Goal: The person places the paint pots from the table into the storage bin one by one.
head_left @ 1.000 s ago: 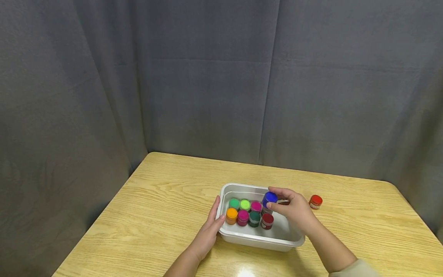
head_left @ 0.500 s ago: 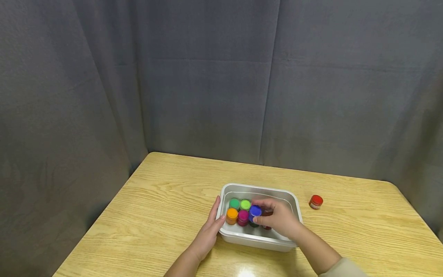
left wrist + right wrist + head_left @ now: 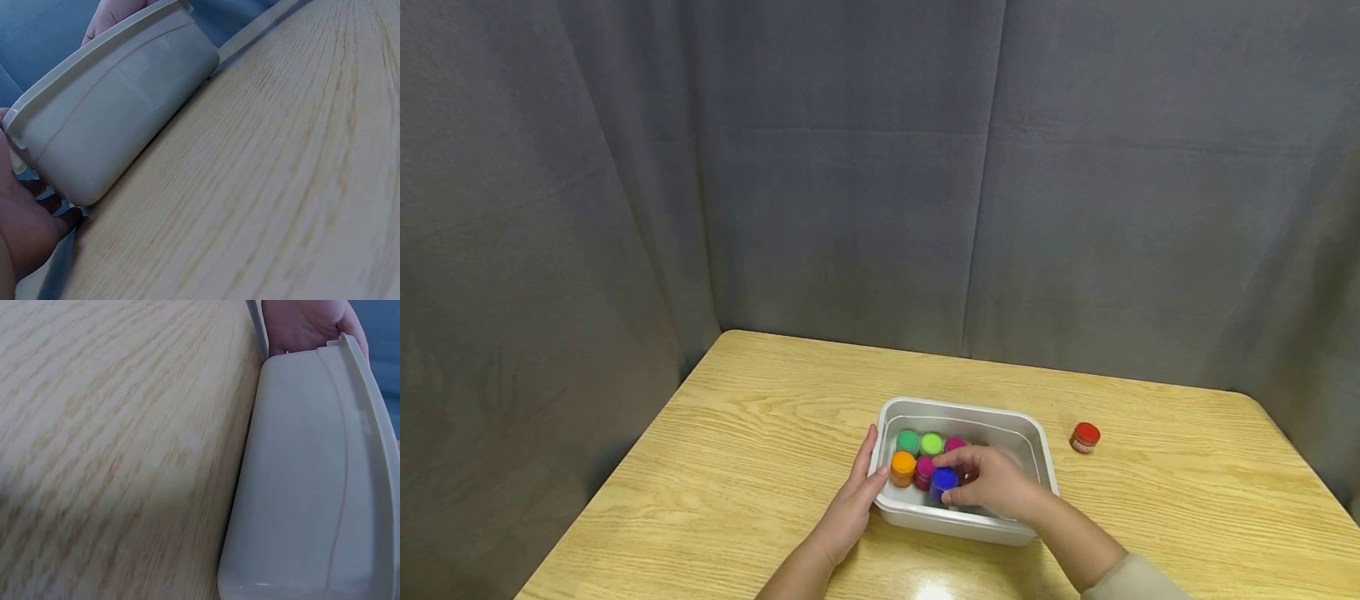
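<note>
A white plastic tub (image 3: 955, 521) sits on the wooden table with small lidded paint jars inside. My left hand (image 3: 846, 512) grips its left end, thumb at the rim and fingers along the outer wall. Between thumb and fingers, my right hand (image 3: 992, 483) pinches a blue jar (image 3: 943, 480) low inside the tub, near the front wall. Left of it stand an orange jar (image 3: 902, 467) and a magenta jar (image 3: 925, 472). Behind are a green jar (image 3: 907, 442), a lime jar (image 3: 932, 443) and another magenta jar (image 3: 956, 445). My right hand mostly hides the jars beneath it.
A red jar (image 3: 1085, 437) stands on the table (image 3: 760, 433) to the right of the tub. Grey curtains (image 3: 850, 183) hang behind the table and along its left side. The tub's outer wall (image 3: 300, 475) fills much of the right wrist view.
My right hand has carried the blue jar leftward and toward the front of the tub, lower than before. My left hand stays on the tub's end. The red jar has not moved.
</note>
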Demonstrator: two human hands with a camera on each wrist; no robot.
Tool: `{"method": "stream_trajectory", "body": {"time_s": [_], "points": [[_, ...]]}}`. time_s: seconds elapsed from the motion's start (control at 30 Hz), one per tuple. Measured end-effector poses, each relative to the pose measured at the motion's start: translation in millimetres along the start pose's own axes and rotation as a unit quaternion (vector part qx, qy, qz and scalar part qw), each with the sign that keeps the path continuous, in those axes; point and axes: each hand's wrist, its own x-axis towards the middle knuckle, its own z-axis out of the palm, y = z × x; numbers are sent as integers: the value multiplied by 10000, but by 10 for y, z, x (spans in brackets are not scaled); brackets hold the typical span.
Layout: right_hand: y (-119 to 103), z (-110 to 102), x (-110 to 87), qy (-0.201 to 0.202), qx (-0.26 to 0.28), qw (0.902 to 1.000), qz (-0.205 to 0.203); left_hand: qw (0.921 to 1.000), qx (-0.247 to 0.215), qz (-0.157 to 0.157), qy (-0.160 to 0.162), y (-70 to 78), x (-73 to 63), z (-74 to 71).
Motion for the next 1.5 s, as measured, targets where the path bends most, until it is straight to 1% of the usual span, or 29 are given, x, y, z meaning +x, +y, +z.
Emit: {"method": "stream_trajectory", "body": {"time_s": [0.33,0.8,0.97,1.1,1.3,1.4,1.5], "points": [[36,28,36,-172,-51,9998,-77,10000,-16,18,-21,-1,-1,2],[53,43,41,-172,-165,9996,-166,10000,-45,13,3,4,-6,3],[67,46,45,-114,-204,9996,-141,10000,-18,-2,-3,6,-8,5],[59,36,36,-69,-43,10000,-25,10000,-2,-10,7,-4,3,1],[61,-72,12,-4,395,9992,-70,10000,13,2,20,-13,10,0],[63,-184,-15,99,488,9987,-128,10000,13,6,34,1,5,2],[67,-312,-54,290,528,9981,-86,10000,12,14,37,10,-3,4]]}}
